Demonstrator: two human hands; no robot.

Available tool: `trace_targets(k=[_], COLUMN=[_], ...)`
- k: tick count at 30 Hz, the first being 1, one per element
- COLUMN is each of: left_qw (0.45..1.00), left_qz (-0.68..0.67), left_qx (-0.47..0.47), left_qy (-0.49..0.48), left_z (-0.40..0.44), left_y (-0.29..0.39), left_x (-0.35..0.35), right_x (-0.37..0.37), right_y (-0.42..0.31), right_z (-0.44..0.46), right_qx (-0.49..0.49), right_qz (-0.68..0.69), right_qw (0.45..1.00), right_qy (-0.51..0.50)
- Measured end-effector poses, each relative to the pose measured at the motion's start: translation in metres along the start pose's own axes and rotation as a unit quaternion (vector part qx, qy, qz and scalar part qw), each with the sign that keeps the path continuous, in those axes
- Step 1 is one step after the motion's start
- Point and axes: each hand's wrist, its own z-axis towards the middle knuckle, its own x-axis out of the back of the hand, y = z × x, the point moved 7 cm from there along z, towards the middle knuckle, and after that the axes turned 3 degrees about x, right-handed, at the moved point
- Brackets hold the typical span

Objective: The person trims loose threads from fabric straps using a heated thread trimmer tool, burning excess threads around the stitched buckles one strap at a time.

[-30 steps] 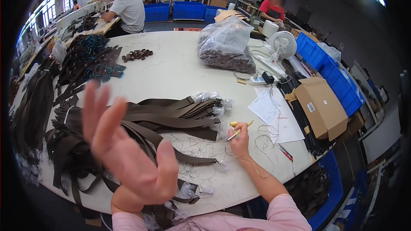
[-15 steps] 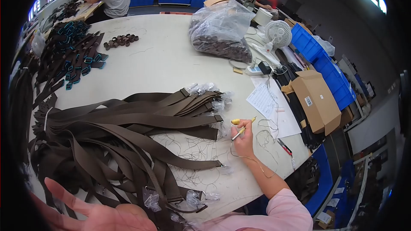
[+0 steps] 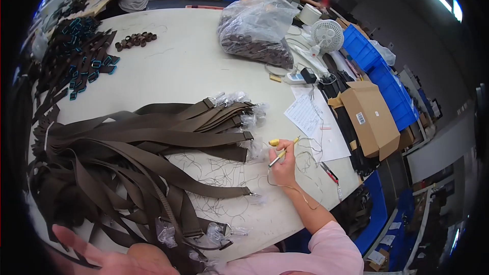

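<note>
On the tabletop (image 3: 175, 71), straps (image 3: 168, 135) fan out, likely for access; beside them, our right hand (image 3: 285, 168) grips a slim tool (image 3: 276, 159), our left hand (image 3: 114, 264) spreads wide.

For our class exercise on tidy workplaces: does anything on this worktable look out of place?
Yes: loose threads lie tangled on the worktable between the brown webbing straps, odd because they look like uncollected scraps.

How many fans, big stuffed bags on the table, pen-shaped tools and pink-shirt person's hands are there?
Fan: 1
Bag: 1
Tool: 1
Hands, left hand and right hand: 2
Total: 5
</note>
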Motion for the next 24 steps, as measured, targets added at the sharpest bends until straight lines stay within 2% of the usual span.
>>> trace_targets(k=[2, 3, 5, 6, 8, 9, 11, 13, 15, 16, 18, 21, 24], left_qw=[1.000, 0.999, 0.984, 0.960, 0.883, 0.826, 0.674, 0.644, 0.651, 0.675, 0.713, 0.754, 0.752], left_qz=[-0.006, 0.045, 0.103, 0.129, 0.181, 0.200, 0.231, 0.251, 0.229, 0.203, 0.153, 0.059, 0.034], left_qx=[0.000, 0.008, 0.008, -0.015, -0.076, -0.143, -0.271, -0.312, -0.376, -0.414, -0.492, -0.570, -0.570], left_qy=[-0.008, -0.016, -0.147, -0.250, -0.427, -0.508, -0.647, -0.652, -0.618, -0.577, -0.475, -0.322, -0.329], left_z=[-0.006, -0.012, -0.019, -0.022, -0.035, -0.050, -0.082, -0.070, -0.072, -0.080, -0.097, -0.119, -0.133], left_y=[0.001, -0.002, -0.008, -0.005, 0.009, 0.019, 0.034, 0.077, 0.109, 0.121, 0.134, 0.148, 0.156], left_x=[-0.009, -0.019, -0.051, -0.078, -0.130, -0.143, -0.154, -0.162, -0.180, -0.190, -0.211, -0.220, -0.220], right_x=[-0.005, -0.008, -0.011, -0.013, -0.016, -0.014, -0.010, -0.012, -0.016, -0.018, -0.011, -0.002, -0.016], right_y=[0.005, 0.009, 0.010, 0.009, 0.012, 0.014, 0.007, 0.011, 0.019, 0.019, -0.012, 0.002, -0.005], right_z=[-0.001, -0.003, -0.001, -0.001, -0.002, -0.004, -0.003, -0.005, -0.010, -0.012, 0.002, 0.000, 0.002], right_qx=[-0.012, -0.019, 0.016, 0.034, -0.005, -0.028, 0.001, -0.008, -0.033, -0.034, 0.025, 0.029, 0.016], right_qz=[0.040, 0.060, 0.027, 0.010, 0.034, 0.040, 0.031, 0.068, 0.100, 0.094, -0.009, -0.008, 0.034], right_qw=[0.999, 0.998, 0.999, 0.999, 0.999, 0.998, 0.999, 0.998, 0.994, 0.994, 0.999, 1.000, 0.999], right_qy=[-0.001, -0.003, -0.009, -0.012, -0.024, -0.034, -0.028, 0.010, 0.039, 0.038, -0.025, -0.008, -0.020])
